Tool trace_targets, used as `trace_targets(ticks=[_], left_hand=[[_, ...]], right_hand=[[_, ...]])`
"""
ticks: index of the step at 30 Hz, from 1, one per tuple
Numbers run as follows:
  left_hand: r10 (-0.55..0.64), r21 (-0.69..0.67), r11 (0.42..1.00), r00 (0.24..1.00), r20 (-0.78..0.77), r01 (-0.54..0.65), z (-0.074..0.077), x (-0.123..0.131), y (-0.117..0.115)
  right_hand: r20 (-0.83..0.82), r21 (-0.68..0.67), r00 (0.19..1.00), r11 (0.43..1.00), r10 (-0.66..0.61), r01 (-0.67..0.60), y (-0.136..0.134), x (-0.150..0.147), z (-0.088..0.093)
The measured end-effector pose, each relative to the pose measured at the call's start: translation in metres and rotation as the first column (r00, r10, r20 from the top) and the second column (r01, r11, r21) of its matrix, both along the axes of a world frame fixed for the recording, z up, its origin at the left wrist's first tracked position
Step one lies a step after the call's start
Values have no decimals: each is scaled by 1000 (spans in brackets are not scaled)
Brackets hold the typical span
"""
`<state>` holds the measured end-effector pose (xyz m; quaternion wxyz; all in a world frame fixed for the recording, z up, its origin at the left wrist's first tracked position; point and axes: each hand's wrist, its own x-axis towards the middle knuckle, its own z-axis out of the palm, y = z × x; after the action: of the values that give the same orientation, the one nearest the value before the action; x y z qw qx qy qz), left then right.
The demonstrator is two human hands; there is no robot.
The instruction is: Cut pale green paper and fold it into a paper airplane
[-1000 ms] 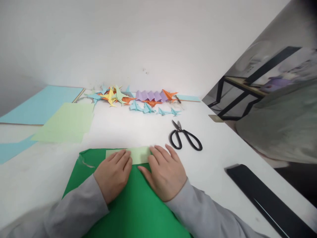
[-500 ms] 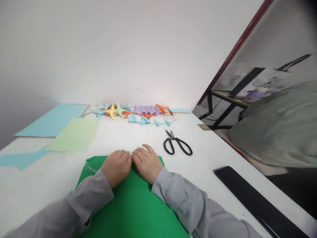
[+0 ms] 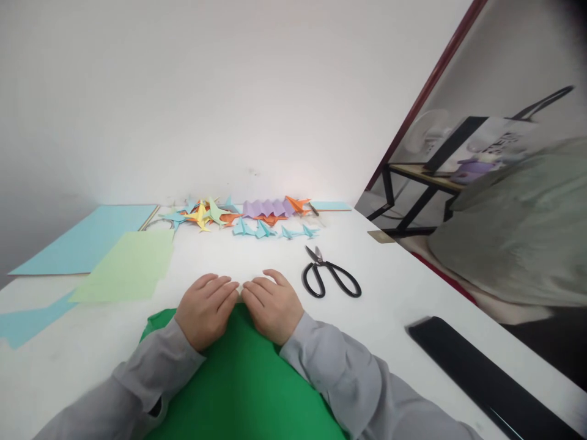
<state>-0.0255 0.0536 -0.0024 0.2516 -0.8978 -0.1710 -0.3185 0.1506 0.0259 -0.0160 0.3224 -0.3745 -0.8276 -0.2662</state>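
My left hand [image 3: 207,310] and my right hand [image 3: 271,305] meet above the far edge of a bright green sheet [image 3: 243,379], whose material I cannot tell. The fingers of both are curled down and pressed together, almost tip to tip. Between them shows a small bit of pale paper [image 3: 239,292], mostly hidden by the fingers. Black-handled scissors [image 3: 323,269] lie to the right of my right hand, blades slightly apart and pointing away. Beyond my left hand lies a light green paper sheet [image 3: 126,266].
Folded paper figures [image 3: 202,215], a pleated purple paper [image 3: 268,208] and small blue folded pieces [image 3: 263,230] line the wall. Blue sheets [image 3: 87,238] lie left. A long black object [image 3: 481,373] rests at right. A person in a grey-green garment [image 3: 513,226] is beyond the table.
The view has shifted slightly. My left hand's fingers have loosened and straightened a little. The tips of both hands remain close together at the small paper.
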Motion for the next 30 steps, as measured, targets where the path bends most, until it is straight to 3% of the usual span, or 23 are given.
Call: trace_targets(ticks=[5, 11, 16, 18, 20, 24, 30], left_hand=[[85, -5, 996, 996, -21, -86, 3, -17, 10], [124, 97, 987, 991, 52, -129, 6, -36, 25], [184, 157, 966, 973, 140, -205, 17, -44, 27], [158, 138, 974, 976, 148, -179, 21, -38, 18], [72, 74, 994, 995, 65, -76, 21, -24, 4], [-3, 50, 999, 1000, -19, 4, 11, 0, -13], [6, 6, 1000, 1000, -29, -6, 9, -9, -2]], right_hand=[[-41, 19, 998, 998, -56, 57, 1, 9, 2], [-74, 78, 995, 994, -73, 79, 4, 9, -2], [-110, 116, 990, 988, -92, 105, 3, 10, -4], [-99, 108, 992, 990, -76, 86, 1, 8, -4], [-67, 92, 997, 995, -29, 36, -3, 3, -2], [-31, 91, 998, 995, 54, -51, -9, -9, 1], [-59, 91, 997, 995, 39, -33, -5, -4, -1]])
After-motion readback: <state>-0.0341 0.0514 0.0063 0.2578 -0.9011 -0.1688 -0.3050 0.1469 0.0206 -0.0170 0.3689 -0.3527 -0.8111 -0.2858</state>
